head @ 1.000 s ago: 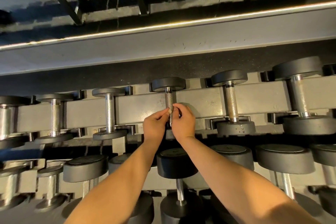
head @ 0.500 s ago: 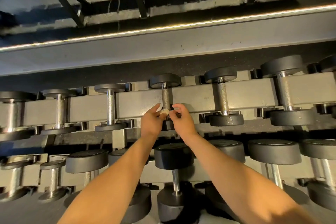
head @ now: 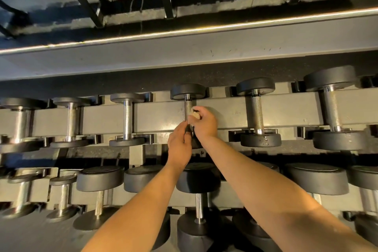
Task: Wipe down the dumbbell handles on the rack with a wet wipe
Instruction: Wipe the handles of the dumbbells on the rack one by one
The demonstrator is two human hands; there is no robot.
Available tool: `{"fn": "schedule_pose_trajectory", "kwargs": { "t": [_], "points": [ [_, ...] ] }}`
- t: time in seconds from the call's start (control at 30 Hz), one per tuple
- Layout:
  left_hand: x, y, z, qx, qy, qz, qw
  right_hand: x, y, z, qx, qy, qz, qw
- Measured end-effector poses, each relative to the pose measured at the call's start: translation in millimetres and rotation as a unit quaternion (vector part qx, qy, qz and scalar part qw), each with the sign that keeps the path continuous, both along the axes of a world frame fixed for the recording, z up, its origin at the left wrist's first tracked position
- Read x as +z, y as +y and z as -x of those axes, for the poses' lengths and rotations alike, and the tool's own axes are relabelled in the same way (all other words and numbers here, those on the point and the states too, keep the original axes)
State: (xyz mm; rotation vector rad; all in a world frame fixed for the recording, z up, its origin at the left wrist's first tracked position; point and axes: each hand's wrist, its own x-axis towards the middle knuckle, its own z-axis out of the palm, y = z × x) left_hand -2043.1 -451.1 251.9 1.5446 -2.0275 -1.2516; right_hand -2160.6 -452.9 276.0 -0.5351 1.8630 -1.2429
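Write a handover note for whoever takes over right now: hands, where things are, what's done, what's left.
Right hand pinches the wet wipe against the knurled handle of the middle top-row dumbbell.
Left hand touches that handle's near end; whether it grips is hidden.
Rack: dumbbells sit in two rows.
Done: this handle is mid-wipe. Which others are already wiped does not show.
Left: finish this handle, then probably its neighbours and the lower row.
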Motion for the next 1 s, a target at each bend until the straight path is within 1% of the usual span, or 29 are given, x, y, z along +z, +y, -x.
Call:
{"fn": "schedule_pose_trajectory", "kwargs": {
  "t": [0.1, 0.2, 0.23, 0.3, 0.37, 0.47, 0.57, 0.67, 0.77, 0.87, 1.0],
  "points": [
    [3, 3, 0, 0.0, 0.017, 0.014, 1.0, -11, 17, -10, 0.011, 0.0, -0.03, 0.999],
    [8, 3, 0, -0.009, 0.044, 0.024, 0.999, -13, 28, -7, 0.001, -0.035, -0.071, 0.997],
    [6, 3, -1, -0.01, 0.041, 0.021, 0.999, -11, 25, -3, -0.001, -0.033, -0.082, 0.996],
    [1, 2, -4, -0.014, 0.031, 0.01, 0.999, -8, 15, 5, -0.023, -0.014, -0.075, 0.997],
    [-7, 2, -6, -0.015, 0.012, 0.01, 1.0, -5, 5, 8, -0.044, -0.009, -0.041, 0.998],
    [-4, 3, -5, -0.008, -0.019, 0.009, 1.0, -8, 8, 2, -0.005, -0.005, -0.047, 0.999],
    [-1, 2, -6, -0.01, -0.013, 0.029, 0.999, -14, 23, -1, 0.046, 0.002, -0.076, 0.996],
    [1, 2, -6, -0.02, -0.023, 0.024, 0.999, -8, 28, -2, 0.027, -0.016, -0.092, 0.995],
    [1, 1, -8, -0.045, -0.024, 0.01, 0.999, 5, 32, -14, -0.022, -0.002, -0.057, 0.998],
    [5, 8, -13, -0.068, 0.02, 0.024, 0.997, 19, 54, -26, -0.044, -0.002, -0.012, 0.999],
    [20, 30, -26, -0.049, 0.085, 0.047, 0.994, 30, 89, -41, -0.045, -0.007, 0.048, 0.998]
  ]
}}
